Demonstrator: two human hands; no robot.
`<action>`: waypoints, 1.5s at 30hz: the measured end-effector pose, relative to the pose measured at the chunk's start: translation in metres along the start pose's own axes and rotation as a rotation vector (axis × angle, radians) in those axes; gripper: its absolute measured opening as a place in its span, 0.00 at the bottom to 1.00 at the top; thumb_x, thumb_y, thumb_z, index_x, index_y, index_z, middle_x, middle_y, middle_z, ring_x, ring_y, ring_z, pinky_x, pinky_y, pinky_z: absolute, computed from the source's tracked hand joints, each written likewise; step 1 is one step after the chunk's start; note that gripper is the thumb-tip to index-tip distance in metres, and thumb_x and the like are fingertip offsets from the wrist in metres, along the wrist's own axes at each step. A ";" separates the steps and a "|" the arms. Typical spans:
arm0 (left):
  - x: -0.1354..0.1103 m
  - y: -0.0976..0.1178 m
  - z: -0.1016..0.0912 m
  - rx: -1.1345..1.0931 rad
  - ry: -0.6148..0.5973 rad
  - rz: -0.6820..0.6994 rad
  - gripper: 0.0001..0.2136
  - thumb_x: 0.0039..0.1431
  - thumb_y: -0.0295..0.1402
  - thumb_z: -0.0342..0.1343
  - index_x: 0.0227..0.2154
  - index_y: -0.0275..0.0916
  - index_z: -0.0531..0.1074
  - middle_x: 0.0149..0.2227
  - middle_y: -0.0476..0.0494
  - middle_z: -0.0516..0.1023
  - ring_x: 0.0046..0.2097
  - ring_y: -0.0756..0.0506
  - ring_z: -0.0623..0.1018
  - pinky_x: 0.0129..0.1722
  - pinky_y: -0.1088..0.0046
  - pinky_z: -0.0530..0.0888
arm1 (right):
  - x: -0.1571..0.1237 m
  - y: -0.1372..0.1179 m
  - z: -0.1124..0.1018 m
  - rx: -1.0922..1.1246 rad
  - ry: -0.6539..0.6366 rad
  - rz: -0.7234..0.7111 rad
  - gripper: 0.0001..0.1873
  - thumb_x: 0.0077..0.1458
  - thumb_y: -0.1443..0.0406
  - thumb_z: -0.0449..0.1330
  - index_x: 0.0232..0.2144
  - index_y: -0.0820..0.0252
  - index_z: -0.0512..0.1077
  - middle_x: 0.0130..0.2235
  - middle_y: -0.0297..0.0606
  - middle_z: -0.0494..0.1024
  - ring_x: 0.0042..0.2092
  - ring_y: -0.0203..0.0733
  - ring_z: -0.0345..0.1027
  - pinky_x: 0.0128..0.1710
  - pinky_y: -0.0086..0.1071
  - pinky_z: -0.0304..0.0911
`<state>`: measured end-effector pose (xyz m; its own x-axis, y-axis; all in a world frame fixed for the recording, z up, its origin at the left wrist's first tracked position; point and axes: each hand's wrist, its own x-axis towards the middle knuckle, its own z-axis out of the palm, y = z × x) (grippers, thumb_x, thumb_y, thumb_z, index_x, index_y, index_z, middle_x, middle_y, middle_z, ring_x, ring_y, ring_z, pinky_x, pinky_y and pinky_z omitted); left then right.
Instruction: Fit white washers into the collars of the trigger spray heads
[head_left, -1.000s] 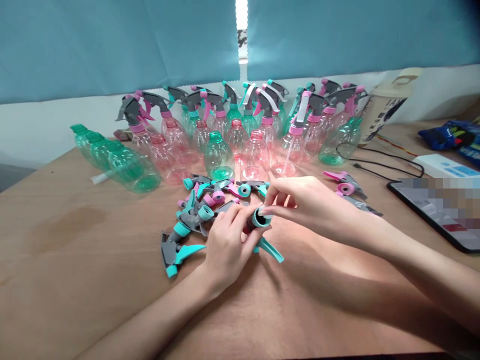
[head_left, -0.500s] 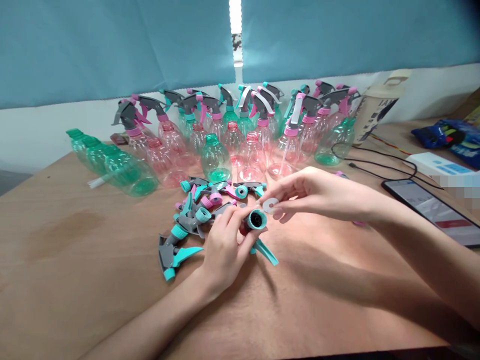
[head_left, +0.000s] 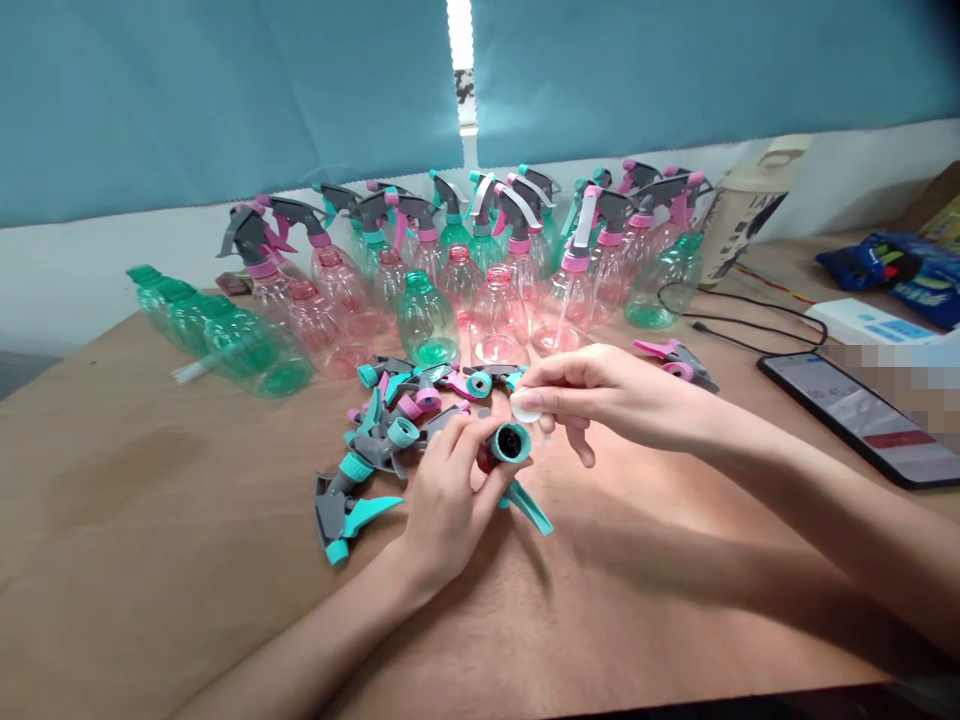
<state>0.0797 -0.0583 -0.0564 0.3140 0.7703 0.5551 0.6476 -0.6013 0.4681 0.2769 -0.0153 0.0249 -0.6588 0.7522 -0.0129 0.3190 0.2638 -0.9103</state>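
The left grip [head_left: 451, 490] holds a likely light, stiff trigger sprayer head [head_left: 530, 508] behind its collar [head_left: 526, 443]. The right grip [head_left: 611, 395] pinches a probably flexible white disc [head_left: 527, 414], best held edgewise.

A phone [head_left: 847, 420], black cable [head_left: 701, 326], white box [head_left: 862, 318], blue packet [head_left: 919, 272] and cream flask [head_left: 750, 205] occupy the right of the tabletop [head_left: 150, 580]; a blue curtain [head_left: 225, 100] hangs behind.

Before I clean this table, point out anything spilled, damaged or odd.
A brownish patch, left of the loose spray heads, looks odd because it is darker than the table around it. It resembles a stain; I can't tell whether it's wet.
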 end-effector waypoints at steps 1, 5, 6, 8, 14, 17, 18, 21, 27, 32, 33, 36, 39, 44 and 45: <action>0.000 0.000 0.000 -0.004 0.000 0.001 0.10 0.63 0.32 0.55 0.47 0.41 0.66 0.37 0.47 0.70 0.35 0.47 0.72 0.36 0.72 0.69 | -0.001 -0.001 0.001 -0.020 0.021 0.015 0.16 0.61 0.55 0.55 0.28 0.60 0.69 0.27 0.29 0.74 0.19 0.28 0.67 0.22 0.25 0.62; 0.000 0.000 0.000 0.004 -0.003 0.008 0.10 0.63 0.31 0.54 0.47 0.42 0.66 0.37 0.47 0.71 0.35 0.47 0.72 0.35 0.72 0.69 | -0.005 -0.004 0.008 -0.157 0.044 0.044 0.22 0.63 0.54 0.52 0.20 0.60 0.63 0.19 0.26 0.69 0.15 0.27 0.64 0.19 0.24 0.58; 0.000 0.000 0.000 0.006 -0.001 0.008 0.10 0.63 0.31 0.54 0.47 0.41 0.66 0.37 0.47 0.71 0.36 0.47 0.72 0.35 0.72 0.69 | -0.006 -0.005 0.009 -0.190 0.038 0.031 0.23 0.63 0.54 0.52 0.20 0.60 0.62 0.18 0.25 0.68 0.15 0.27 0.63 0.20 0.24 0.57; 0.001 0.000 0.001 -0.004 0.000 0.006 0.09 0.63 0.31 0.54 0.46 0.41 0.67 0.37 0.47 0.71 0.36 0.47 0.72 0.35 0.72 0.69 | -0.007 -0.006 0.012 -0.222 0.033 0.008 0.22 0.63 0.53 0.52 0.21 0.59 0.61 0.17 0.25 0.68 0.14 0.27 0.63 0.19 0.23 0.56; 0.001 0.002 0.001 -0.041 0.010 0.014 0.10 0.61 0.29 0.56 0.45 0.41 0.67 0.36 0.48 0.70 0.36 0.48 0.71 0.37 0.73 0.70 | -0.003 0.000 0.014 -0.257 0.036 0.019 0.23 0.60 0.49 0.54 0.22 0.59 0.62 0.17 0.25 0.67 0.15 0.27 0.60 0.15 0.22 0.50; 0.000 0.002 0.000 -0.054 0.001 0.009 0.12 0.61 0.28 0.56 0.47 0.42 0.67 0.37 0.48 0.71 0.37 0.48 0.72 0.37 0.72 0.70 | 0.002 0.009 0.014 -0.315 0.012 -0.012 0.25 0.62 0.49 0.51 0.22 0.60 0.62 0.16 0.25 0.64 0.16 0.27 0.59 0.16 0.23 0.48; 0.000 0.002 0.000 -0.062 0.000 0.006 0.12 0.61 0.28 0.56 0.47 0.42 0.67 0.38 0.47 0.71 0.37 0.47 0.72 0.38 0.72 0.70 | 0.003 0.012 0.015 -0.341 0.009 -0.037 0.25 0.62 0.49 0.50 0.21 0.60 0.63 0.15 0.25 0.63 0.16 0.27 0.58 0.17 0.24 0.48; 0.000 0.002 0.001 -0.078 0.005 0.012 0.13 0.61 0.29 0.56 0.48 0.43 0.67 0.39 0.47 0.72 0.39 0.46 0.73 0.38 0.72 0.71 | 0.007 0.019 0.020 -0.458 0.031 -0.135 0.28 0.64 0.50 0.49 0.20 0.62 0.67 0.16 0.27 0.62 0.19 0.28 0.54 0.21 0.26 0.47; 0.000 0.001 0.001 -0.059 0.014 0.028 0.10 0.61 0.29 0.57 0.45 0.42 0.67 0.36 0.49 0.70 0.36 0.48 0.72 0.36 0.73 0.70 | 0.008 0.020 0.021 -0.680 0.190 -0.201 0.28 0.66 0.52 0.46 0.20 0.61 0.70 0.18 0.29 0.64 0.21 0.30 0.51 0.24 0.28 0.47; 0.000 0.001 0.000 -0.064 0.001 0.016 0.14 0.60 0.28 0.58 0.48 0.42 0.66 0.39 0.48 0.71 0.40 0.48 0.73 0.40 0.73 0.70 | 0.001 0.009 0.004 -0.606 0.180 -0.216 0.16 0.61 0.56 0.57 0.28 0.61 0.71 0.24 0.29 0.70 0.25 0.31 0.59 0.24 0.26 0.51; 0.000 0.001 0.000 -0.066 -0.002 0.012 0.14 0.60 0.28 0.58 0.48 0.42 0.66 0.39 0.47 0.71 0.40 0.48 0.73 0.40 0.72 0.70 | -0.001 0.006 0.001 -0.602 0.158 -0.217 0.12 0.59 0.58 0.59 0.28 0.61 0.71 0.25 0.30 0.72 0.26 0.31 0.61 0.24 0.26 0.52; 0.000 0.002 0.000 -0.054 -0.010 0.010 0.13 0.61 0.30 0.57 0.48 0.42 0.66 0.39 0.47 0.71 0.39 0.47 0.73 0.39 0.71 0.70 | -0.004 0.001 -0.002 -0.614 0.096 -0.262 0.04 0.56 0.68 0.60 0.29 0.60 0.73 0.28 0.30 0.74 0.28 0.31 0.64 0.27 0.25 0.55; 0.000 0.003 0.000 -0.039 -0.009 0.031 0.13 0.61 0.30 0.56 0.48 0.42 0.66 0.39 0.47 0.71 0.39 0.47 0.73 0.39 0.71 0.70 | -0.004 0.000 -0.001 -0.630 0.070 -0.321 0.06 0.54 0.73 0.60 0.29 0.60 0.74 0.30 0.31 0.75 0.29 0.31 0.65 0.28 0.25 0.57; -0.001 0.002 0.000 -0.027 -0.012 0.054 0.13 0.62 0.29 0.56 0.49 0.42 0.66 0.40 0.47 0.71 0.39 0.47 0.73 0.39 0.71 0.70 | -0.008 -0.002 0.000 -0.699 0.062 -0.332 0.07 0.55 0.72 0.60 0.31 0.59 0.76 0.30 0.32 0.76 0.29 0.31 0.66 0.28 0.25 0.57; -0.001 0.002 0.000 -0.027 -0.014 0.057 0.13 0.62 0.29 0.55 0.49 0.42 0.66 0.40 0.47 0.71 0.39 0.48 0.73 0.39 0.71 0.69 | -0.009 -0.003 0.001 -0.718 0.064 -0.331 0.07 0.55 0.73 0.59 0.32 0.60 0.76 0.31 0.32 0.76 0.30 0.32 0.66 0.29 0.26 0.57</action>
<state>0.0805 -0.0604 -0.0560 0.3598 0.7376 0.5714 0.6098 -0.6494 0.4544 0.2814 -0.0235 0.0278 -0.7628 0.5940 0.2556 0.4891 0.7885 -0.3729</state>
